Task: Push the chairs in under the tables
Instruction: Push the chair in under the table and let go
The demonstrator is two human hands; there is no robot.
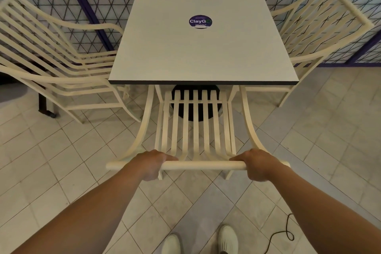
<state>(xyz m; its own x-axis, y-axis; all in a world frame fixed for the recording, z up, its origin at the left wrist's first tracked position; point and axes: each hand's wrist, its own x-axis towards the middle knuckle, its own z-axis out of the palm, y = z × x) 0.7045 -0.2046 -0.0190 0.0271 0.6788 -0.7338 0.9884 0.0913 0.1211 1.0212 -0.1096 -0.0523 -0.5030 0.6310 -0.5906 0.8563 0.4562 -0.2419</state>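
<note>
Left grip (153,164), right grip (256,164) round chair (195,128) rail

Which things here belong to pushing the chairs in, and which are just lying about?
Job: middle chair, gripped by left hand and right hand; table; left chair; right chair.
Lying about: black cable on floor; round sticker on tabletop.

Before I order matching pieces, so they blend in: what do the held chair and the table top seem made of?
Chair: cream, matte, evenly coloured slats with no visible grain; painted wood or moulded plastic, I cannot tell which. Table top: probably laminated board, pale grey matte face with a dark edge band.
</note>
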